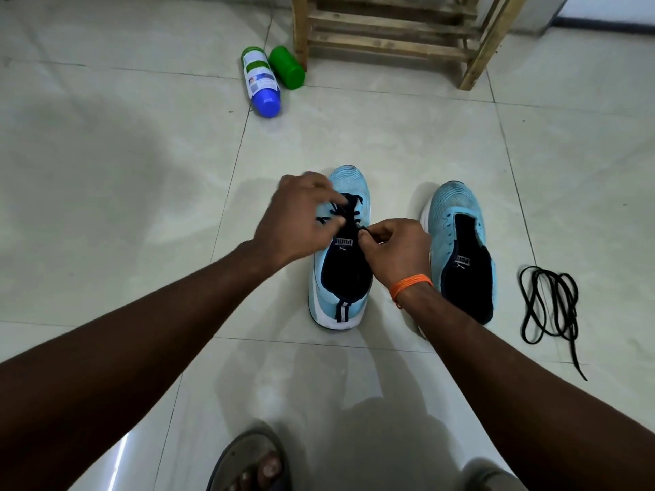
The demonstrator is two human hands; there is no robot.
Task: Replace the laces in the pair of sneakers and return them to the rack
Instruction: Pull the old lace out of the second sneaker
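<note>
2 light-blue sneakers stand on the tile floor (354, 136) at center frame, side by side but not touching. Both are upright on their soles w/ the long axis running bottom-to-top of frame, toes toward the top and the rack (390, 33), heels toward the bottom.

The center sneaker (340, 278) has its toe tipped slightly right. A dark lace (354, 203) is threaded thru its upper eyelets. The left hand (301, 217) is over the sneaker's left side and motion-blurred; its fingers curl onto a strand of that lace. The right hand (393, 246) sits at the tongue's right edge, thumb and forefinger pinching a lace end. An orange band (411, 283) is on that wrist.

The right sneaker (459, 253) is just right of the right hand, toe tipped slightly left, w/ no lace in it and its tongue open.

A loose black lace (547, 306) lies in coils at the right of frame, near that sneaker but apart from it, w/ 1 end trailing toward the lower right.

Top center: the wooden rack's lower slats and legs. Just left of its leg lie 2 bottles on their sides, a white bottle w/ a blue cap (260, 81) and a green bottle (286, 67), touching each other.

Bottom center: a foot in a sandal (251, 462).
</note>
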